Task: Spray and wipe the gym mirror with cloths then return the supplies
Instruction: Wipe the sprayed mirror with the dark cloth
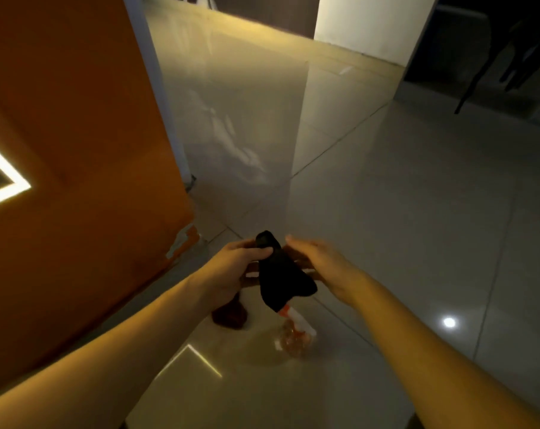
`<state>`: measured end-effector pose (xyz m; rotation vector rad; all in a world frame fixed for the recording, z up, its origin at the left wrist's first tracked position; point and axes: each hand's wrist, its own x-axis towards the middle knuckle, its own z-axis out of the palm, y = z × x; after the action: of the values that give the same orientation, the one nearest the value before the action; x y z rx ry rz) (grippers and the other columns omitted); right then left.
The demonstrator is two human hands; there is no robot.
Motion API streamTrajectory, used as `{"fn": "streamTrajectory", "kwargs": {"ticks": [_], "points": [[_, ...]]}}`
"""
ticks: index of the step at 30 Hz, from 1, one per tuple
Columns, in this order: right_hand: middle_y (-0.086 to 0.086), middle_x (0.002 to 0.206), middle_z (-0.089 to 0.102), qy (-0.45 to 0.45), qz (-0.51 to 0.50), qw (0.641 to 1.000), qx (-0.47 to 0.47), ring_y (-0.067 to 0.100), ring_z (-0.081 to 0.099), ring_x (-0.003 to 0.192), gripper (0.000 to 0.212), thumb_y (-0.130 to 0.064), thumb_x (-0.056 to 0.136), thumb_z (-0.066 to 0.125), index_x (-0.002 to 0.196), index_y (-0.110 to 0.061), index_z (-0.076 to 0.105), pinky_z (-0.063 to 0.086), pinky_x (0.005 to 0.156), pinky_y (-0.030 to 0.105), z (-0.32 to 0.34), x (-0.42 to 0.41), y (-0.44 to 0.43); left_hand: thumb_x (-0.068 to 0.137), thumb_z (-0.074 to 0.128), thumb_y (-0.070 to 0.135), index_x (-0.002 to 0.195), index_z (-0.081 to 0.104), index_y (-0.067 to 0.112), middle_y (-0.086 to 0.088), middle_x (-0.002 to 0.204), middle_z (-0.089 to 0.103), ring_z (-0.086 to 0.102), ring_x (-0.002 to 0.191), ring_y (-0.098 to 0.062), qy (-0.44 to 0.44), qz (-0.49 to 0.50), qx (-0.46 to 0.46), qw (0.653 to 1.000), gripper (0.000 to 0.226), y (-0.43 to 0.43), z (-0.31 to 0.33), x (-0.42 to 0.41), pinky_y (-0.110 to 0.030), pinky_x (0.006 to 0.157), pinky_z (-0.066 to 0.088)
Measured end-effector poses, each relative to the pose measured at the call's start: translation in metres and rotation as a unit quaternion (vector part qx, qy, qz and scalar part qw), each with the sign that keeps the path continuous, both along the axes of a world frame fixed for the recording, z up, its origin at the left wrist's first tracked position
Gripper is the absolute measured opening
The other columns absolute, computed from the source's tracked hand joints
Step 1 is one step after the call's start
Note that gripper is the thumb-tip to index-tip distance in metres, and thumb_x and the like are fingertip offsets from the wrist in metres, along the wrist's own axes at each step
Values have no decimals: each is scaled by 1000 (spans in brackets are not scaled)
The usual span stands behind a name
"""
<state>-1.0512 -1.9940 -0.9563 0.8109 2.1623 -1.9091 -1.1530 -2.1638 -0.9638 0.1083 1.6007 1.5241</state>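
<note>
My left hand (234, 267) pinches the top of a black cloth (282, 280), which hangs down between both hands over the tiled floor. Beside the cloth, my right hand (321, 264) has its fingers extended, and whether it touches the cloth is unclear. Below the cloth a clear spray bottle (295, 332) with a red-and-white nozzle lies on the floor. A dark brown cloth (230, 315) sits bunched on the floor under my left wrist. The mirror (231, 103) stands ahead, reflecting the floor.
An orange wall (76, 134) with a lit strip runs along the left. A white pillar (371, 23) stands at the back, with dark equipment (510, 57) at the far right. Glossy floor tiles (417, 212) spread to the right.
</note>
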Motion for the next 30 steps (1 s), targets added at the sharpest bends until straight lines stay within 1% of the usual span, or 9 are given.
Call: {"fn": "streamTrajectory", "kwargs": {"ticks": [3,6,10,13,15,18,22,26,30], "points": [[1,109,77,33,30,999,10,17,74,98,31,-38,94,73,116,-16,72,61,85,34,62,3,-4,103,63,14,122,67,11,-10,116,76,74,105,-28,9,44,27,999,20,4,69,-4,-42,87,60],[4,114,74,46,6,999,26,19,76,92,34,-21,91,79,121,-13,68,64,75,37,130,4,-5,104,63,16,123,64,11,-11,120,74,73,108,-28,20,71,36,997,20,4,152,0,-45,92,61],[10,94,77,38,-10,995,89,19,76,76,13,-13,90,78,99,-4,74,64,73,38,248,8,-3,101,66,19,114,65,15,-8,117,73,74,98,-19,53,96,26,994,14,-1,273,6,-30,78,56],[12,81,72,25,17,994,105,20,70,75,24,-20,87,80,80,1,70,54,79,35,351,15,-2,100,67,17,114,68,13,-5,115,73,72,95,-12,68,103,17,992,15,-9,364,9,-22,70,53],[22,86,68,28,25,997,66,28,70,82,32,-22,86,80,85,7,67,53,89,40,424,19,-4,98,70,16,111,68,10,-9,113,74,73,101,-19,74,120,15,990,15,-17,424,12,-26,78,57],[31,106,66,52,28,998,-15,42,66,108,49,-26,87,77,107,16,63,51,103,54,526,23,-11,94,76,21,116,66,4,-16,112,74,75,100,-27,93,140,21,986,30,-27,517,22,-46,92,62],[13,107,75,97,38,994,-34,30,72,105,16,-17,94,72,107,-6,72,61,88,47,642,26,-22,92,77,31,121,58,4,-17,111,69,74,94,-27,155,150,1,976,44,-42,617,32,-40,80,64],[13,118,68,161,49,985,-42,32,68,113,28,-10,98,67,125,-15,67,62,88,48,729,28,-35,91,79,32,120,50,21,-5,114,63,69,98,-22,243,183,-27,952,43,-60,689,51,-39,85,61],[21,113,69,209,54,970,-114,34,70,102,24,-8,104,49,112,-2,70,63,69,41,798,34,-60,81,72,44,110,62,13,-5,96,73,73,96,-28,374,189,66,905,43,-81,761,95,-33,81,62]]}}
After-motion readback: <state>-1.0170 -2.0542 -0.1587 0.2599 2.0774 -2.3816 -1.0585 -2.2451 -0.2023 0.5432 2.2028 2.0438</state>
